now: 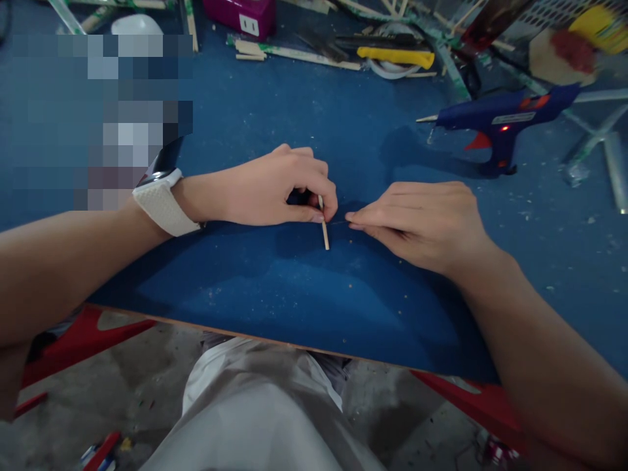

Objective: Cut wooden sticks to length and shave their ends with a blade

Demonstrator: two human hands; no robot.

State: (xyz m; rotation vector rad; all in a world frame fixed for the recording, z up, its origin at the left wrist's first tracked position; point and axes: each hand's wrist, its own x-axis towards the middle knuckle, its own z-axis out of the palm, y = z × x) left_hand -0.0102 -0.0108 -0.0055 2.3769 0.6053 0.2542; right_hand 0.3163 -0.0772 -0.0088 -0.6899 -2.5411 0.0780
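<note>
My left hand [287,186], with a white-banded watch [164,201] on its wrist, pinches a short thin wooden stick [326,237] between thumb and index finger. The stick's lower end points toward the table's front edge. Just to the right, my right hand [426,222] is closed in a pinch, its fingertips a small gap away from the stick. A very fine strand seems to run between the two hands; what the right fingertips hold is too small to make out. Both hands are low over the blue table [294,281].
A blue glue gun [505,121] with a lit red light lies at the right. Along the back are a purple socket block [243,14], a yellow-handled cutter [395,56], sticks and a yellow roll [601,29]. Red chair parts [88,343] show below the front edge.
</note>
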